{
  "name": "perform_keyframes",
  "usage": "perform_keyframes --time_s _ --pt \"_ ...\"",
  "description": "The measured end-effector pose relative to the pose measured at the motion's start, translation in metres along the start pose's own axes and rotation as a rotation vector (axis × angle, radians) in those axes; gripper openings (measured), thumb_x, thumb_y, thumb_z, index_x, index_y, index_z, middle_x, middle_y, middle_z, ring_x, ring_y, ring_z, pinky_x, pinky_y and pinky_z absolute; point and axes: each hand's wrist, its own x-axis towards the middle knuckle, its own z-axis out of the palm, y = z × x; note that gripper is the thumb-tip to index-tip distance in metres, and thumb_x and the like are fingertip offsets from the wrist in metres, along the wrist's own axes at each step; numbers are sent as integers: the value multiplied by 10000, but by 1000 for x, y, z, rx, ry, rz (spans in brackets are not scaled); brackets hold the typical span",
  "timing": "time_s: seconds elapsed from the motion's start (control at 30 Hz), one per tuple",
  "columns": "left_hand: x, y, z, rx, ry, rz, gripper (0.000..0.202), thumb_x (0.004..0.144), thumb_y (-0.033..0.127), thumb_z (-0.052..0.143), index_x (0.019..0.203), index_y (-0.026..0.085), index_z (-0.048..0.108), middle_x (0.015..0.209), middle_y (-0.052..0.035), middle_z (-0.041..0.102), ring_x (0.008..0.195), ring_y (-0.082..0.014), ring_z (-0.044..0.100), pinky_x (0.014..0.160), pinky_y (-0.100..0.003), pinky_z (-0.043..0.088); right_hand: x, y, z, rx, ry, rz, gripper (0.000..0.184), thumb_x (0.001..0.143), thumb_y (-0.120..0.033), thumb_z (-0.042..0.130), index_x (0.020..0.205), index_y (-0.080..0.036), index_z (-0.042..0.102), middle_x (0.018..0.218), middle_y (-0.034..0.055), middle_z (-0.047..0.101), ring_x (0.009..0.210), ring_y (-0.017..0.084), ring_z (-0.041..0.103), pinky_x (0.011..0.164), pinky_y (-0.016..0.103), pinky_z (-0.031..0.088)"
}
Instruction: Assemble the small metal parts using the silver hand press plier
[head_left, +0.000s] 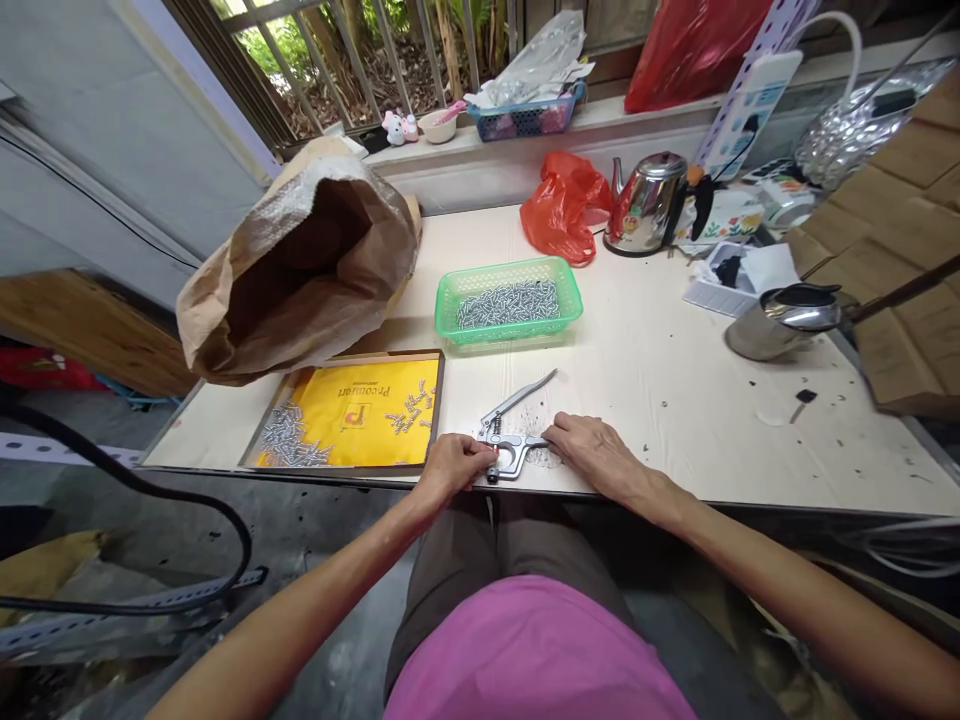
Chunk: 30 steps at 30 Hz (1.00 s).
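A pair of metal snap-fastener pliers (514, 455) lies at the table's front edge, its jaw end toward me on the left and its other handle spread up and away. My right hand (592, 452) is closed on the near handle at its right end. At the jaw, my left hand (457, 462) is closed in a pinch; what its fingertips hold is too small to make out. To its left, a shallow tray (441, 405) lined with a yellow sheet (337, 400) carries two groups of small metal pieces (292, 440). Behind the pliers, a green plastic basket (574, 300) contains many similar small metal pieces (510, 305).
A large open paper sack (300, 260) leans over the tray's back side. Further back are a red plastic bag (562, 205) and a steel kettle (649, 205). To the right stand a white basket (716, 290), a metal jug (784, 325) and stacked cardboard (892, 220).
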Motion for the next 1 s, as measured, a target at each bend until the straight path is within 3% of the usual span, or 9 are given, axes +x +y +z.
perform_keyframes --time_s 0.27,0.53,0.7,0.9,1.0 --pt "-2 9 -3 43 -94 -84 297 707 374 659 544 135 595 426 39 487 367 -61 406 394 -189 363 0 -1 1 -31 17 6 221 956 -148 377 931 -180 594 915 66 592 786 166 548 624 298 281" --pt "-2 1 1 -157 -129 -201 326 695 419 710 592 138 582 407 53 485 353 -42 405 380 -165 293 0 1 5 -31 4 8 220 951 -160 365 955 -185 583 929 73 589 792 173 540 643 295 297" --pt "-4 3 1 -138 -177 -226 331 706 411 702 581 143 553 368 41 492 330 -58 421 385 -174 294 2 0 4 -34 -14 10 210 948 -166 370 964 -183 579 943 80 587 795 174 542 637 292 303" --pt "-5 5 0 -120 -216 -236 382 670 466 721 570 145 539 368 41 498 329 -62 440 386 -171 314 -1 -4 -12 9 -75 34 205 946 -187 397 975 -186 600 954 76 591 812 171 561 659 281 360" --pt "-3 4 0 -125 -223 -229 364 682 448 713 572 145 543 370 45 491 335 -61 445 380 -166 316 1 6 -24 104 -68 -19 279 912 -314 520 1155 -190 576 1127 108 576 958 203 561 764 301 420"
